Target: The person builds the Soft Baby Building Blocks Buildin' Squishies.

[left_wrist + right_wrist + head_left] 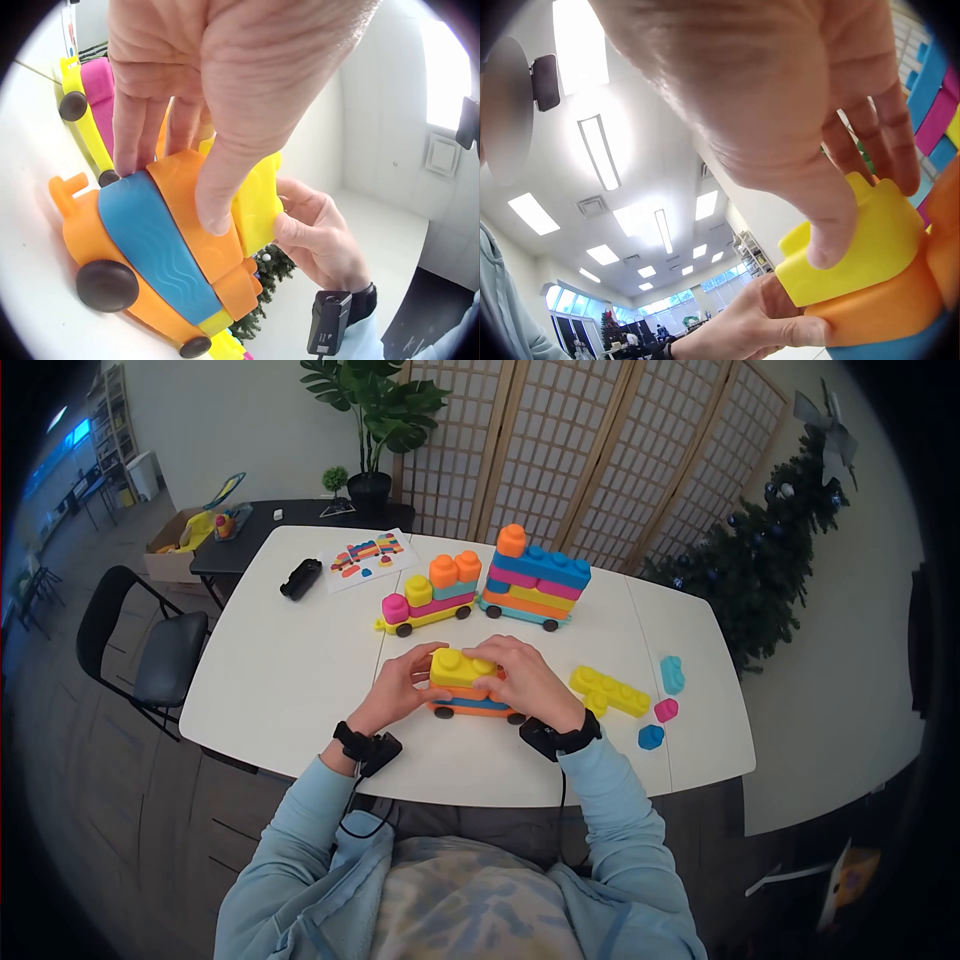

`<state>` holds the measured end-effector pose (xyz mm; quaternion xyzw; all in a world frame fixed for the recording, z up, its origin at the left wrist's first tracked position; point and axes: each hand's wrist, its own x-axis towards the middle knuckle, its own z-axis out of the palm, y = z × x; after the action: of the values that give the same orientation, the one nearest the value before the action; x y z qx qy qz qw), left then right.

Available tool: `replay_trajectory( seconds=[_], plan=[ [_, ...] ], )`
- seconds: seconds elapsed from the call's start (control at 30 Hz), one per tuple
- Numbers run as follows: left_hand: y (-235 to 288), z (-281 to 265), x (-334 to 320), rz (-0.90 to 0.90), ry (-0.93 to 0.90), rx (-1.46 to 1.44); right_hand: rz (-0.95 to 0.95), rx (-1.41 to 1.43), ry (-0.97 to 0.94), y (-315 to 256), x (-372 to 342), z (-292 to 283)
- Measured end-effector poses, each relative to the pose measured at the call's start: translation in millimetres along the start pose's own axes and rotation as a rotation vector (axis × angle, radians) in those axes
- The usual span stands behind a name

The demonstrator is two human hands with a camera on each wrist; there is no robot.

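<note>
A toy wagon with an orange wheeled base (pixel 480 710) stands at the near middle of the table. On the base lies a blue block (pixel 154 244) with a wavy pattern, topped by an orange block (pixel 191 206). A yellow block (pixel 862 244) sits at the top of the stack. My left hand (pixel 398 685) grips the orange layer from the left, its thumb on the near side and fingers round the far side. From the right, my right hand (pixel 530 680) holds the yellow block between thumb and fingers.
Behind stand a low yellow-based wagon (pixel 425 618) and a taller block wagon (pixel 535 600). Loose at right lie a long yellow block (pixel 618 693), a teal block (pixel 672 674), a pink block (pixel 666 709) and a blue block (pixel 651 737). A printed sheet (pixel 400 565) lies at back left beside a black object (pixel 300 578).
</note>
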<state>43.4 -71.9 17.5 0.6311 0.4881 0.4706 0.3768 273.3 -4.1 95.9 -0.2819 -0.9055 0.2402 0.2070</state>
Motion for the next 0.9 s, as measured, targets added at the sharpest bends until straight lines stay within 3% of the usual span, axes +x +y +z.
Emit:
replay_trajectory(
  seconds=[0.37,0.43,0.63,0.73,0.83,0.9],
  plan=[
    [25,4,-4,0.011,-0.021,-0.01,0.006,-0.154,-0.012,-11,-2,1],
    [25,6,-4,0.095,-0.013,0.019,0.022,-0.162,-0.018,-12,-2,0],
    [17,5,-3,0.042,-0.002,0.001,0.052,-0.097,-0.072,-1,-10,1],
    [19,2,-3,0.068,-0.02,0.003,0.008,-0.002,0.08,15,-25,-19],
    [23,-5,-5,0.03,-0.04,0.034,0.106,-0.05,0.352,45,-47,-52],
    [22,-8,-4,0.025,-0.04,0.046,0.217,-0.117,0.429,64,-70,-76]
  ],
)
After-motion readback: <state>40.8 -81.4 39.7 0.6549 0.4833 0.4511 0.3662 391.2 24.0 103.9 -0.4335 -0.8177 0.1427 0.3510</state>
